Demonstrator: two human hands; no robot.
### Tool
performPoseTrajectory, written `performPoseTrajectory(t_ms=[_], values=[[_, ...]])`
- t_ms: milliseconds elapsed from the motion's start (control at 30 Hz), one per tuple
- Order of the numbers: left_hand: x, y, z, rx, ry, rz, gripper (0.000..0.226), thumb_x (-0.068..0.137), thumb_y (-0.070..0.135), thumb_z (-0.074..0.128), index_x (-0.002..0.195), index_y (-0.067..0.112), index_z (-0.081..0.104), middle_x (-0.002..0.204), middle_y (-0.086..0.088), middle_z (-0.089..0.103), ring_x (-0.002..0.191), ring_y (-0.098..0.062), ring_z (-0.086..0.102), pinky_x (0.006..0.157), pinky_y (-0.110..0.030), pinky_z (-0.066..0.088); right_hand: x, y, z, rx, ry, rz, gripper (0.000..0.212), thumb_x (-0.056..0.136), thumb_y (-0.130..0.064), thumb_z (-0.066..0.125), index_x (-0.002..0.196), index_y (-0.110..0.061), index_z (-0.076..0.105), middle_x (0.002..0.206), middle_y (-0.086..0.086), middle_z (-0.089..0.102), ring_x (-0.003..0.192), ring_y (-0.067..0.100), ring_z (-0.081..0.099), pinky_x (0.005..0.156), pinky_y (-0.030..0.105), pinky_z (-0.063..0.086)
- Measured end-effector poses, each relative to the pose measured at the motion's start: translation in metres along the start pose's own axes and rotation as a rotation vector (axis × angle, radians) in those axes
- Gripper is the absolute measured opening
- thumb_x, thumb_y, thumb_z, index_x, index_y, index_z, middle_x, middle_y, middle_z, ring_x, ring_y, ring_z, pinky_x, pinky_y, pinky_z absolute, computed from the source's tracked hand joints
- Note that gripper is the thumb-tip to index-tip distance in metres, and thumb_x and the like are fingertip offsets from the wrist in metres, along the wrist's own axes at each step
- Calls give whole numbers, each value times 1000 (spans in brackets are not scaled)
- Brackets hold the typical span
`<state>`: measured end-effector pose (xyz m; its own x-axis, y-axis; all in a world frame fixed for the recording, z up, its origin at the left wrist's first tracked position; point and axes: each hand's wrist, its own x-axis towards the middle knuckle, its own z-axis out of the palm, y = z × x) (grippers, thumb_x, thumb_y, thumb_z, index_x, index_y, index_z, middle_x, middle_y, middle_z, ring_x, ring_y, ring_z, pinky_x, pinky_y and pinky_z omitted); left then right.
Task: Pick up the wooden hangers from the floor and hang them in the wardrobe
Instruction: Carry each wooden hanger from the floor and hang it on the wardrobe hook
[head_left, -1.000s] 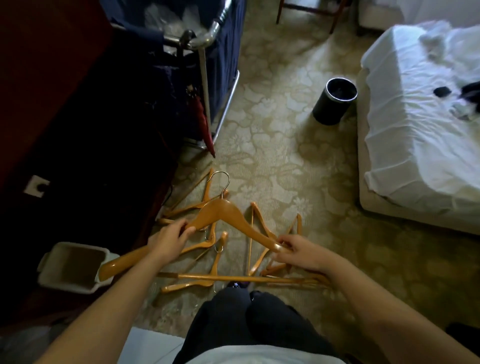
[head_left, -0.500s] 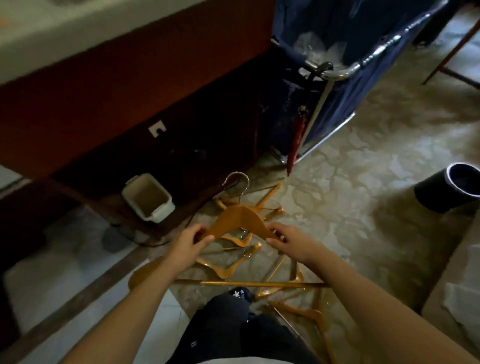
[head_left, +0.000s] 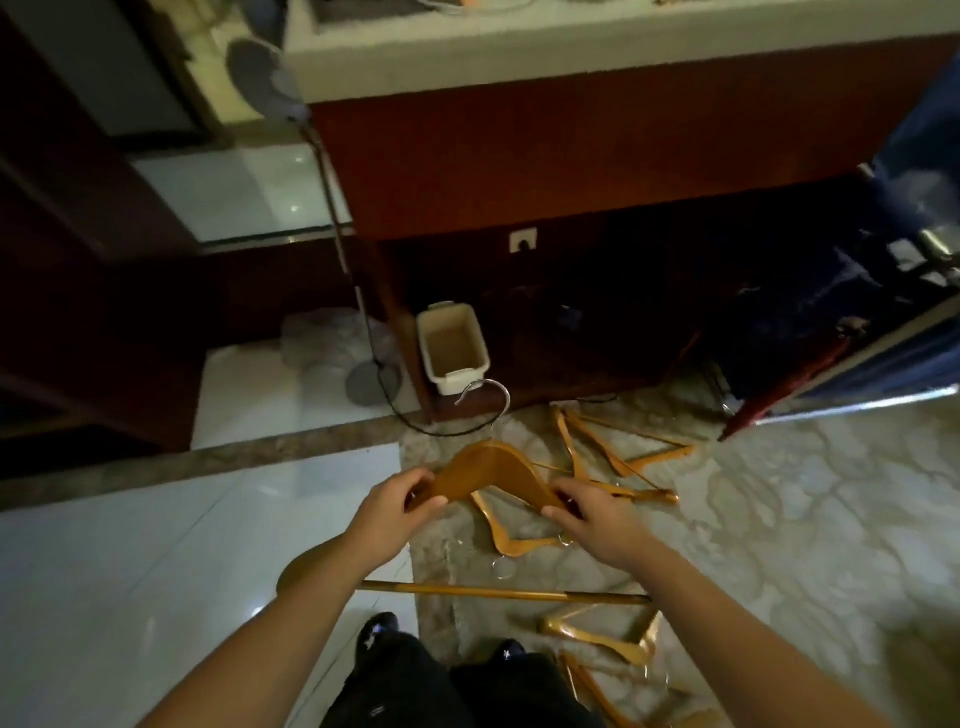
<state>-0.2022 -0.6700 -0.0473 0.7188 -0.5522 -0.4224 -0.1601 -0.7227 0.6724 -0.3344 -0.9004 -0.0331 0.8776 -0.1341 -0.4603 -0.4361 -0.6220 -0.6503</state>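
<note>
Wooden hangers (head_left: 505, 546) lie scattered on the patterned carpet (head_left: 779, 519) by the feet. Above them a broad hanger (head_left: 488, 467) is held hook-up, left hand (head_left: 387, 512) and right hand (head_left: 597, 514) each curled around one shoulder. Beyond, a cream bin (head_left: 452, 345) stands under a reddish cabinet (head_left: 571, 156).

We held the tan curved wooden hanger (head_left: 488, 467) before the red-brown, pale-topped bench (head_left: 571, 145), left grip (head_left: 397, 506) on its left arm and right grip (head_left: 592, 512) on its right. Beyond its hook the cream rectangular plastic bin (head_left: 453, 347) stood at the bench's foot, with the grey round fan base (head_left: 371, 382) just to its left. Other thin wooden hangers (head_left: 613, 452) lay on the patterned carpet (head_left: 779, 519) beneath and to the right. The blue cloth cart (head_left: 924, 364) stood far right.
</note>
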Motion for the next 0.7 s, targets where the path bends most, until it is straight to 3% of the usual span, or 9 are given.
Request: performPoseTrajectory(t_ms=[167, 267, 400, 533, 700], values=[[-34, -53, -46, -62, 108, -75, 24, 89, 34, 59, 108, 19, 58, 96, 4, 60, 86, -12, 57, 77, -22, 46, 36, -67, 32, -92, -89, -90, 19, 94, -30, 52, 101, -14, 59, 87, 2, 58, 75, 11, 53, 70, 29, 42], [-61, -94, -80, -108, 171, -130, 22, 89, 34, 59, 106, 20, 57, 98, 3, 60, 91, -14, 58, 81, -23, 47, 65, -120, 61, -213, -144, -162, 13, 92, -33, 54, 90, -20, 56, 76, -5, 53, 68, 9, 50, 65, 28, 40], [-102, -159, -130, -157, 239, -189, 14, 90, 35, 58, 100, 25, 53, 96, 5, 59, 92, -13, 58, 80, -22, 46, 101, -204, 108, -351, -260, -226, 18, 90, -36, 56, 98, -21, 59, 90, 3, 63, 85, 19, 59, 75, 34, 46], [-140, -228, -176, -200, 307, -266, 15, 90, 38, 56, 100, 26, 52, 94, 6, 59, 89, -11, 58, 77, -20, 47, 131, -289, 165, -438, -314, -298, 24, 91, -37, 55, 108, -21, 58, 101, 2, 65, 92, 18, 61, 84, 35, 50], [-184, -299, -233, -231, 424, -356, 23, 90, 37, 57, 104, 19, 56, 93, 5, 59, 88, -12, 58, 72, -16, 43, 163, -375, 237, -526, -374, -419, 18, 91, -36, 57, 100, -21, 57, 95, 1, 62, 88, 17, 60, 76, 29, 49]])
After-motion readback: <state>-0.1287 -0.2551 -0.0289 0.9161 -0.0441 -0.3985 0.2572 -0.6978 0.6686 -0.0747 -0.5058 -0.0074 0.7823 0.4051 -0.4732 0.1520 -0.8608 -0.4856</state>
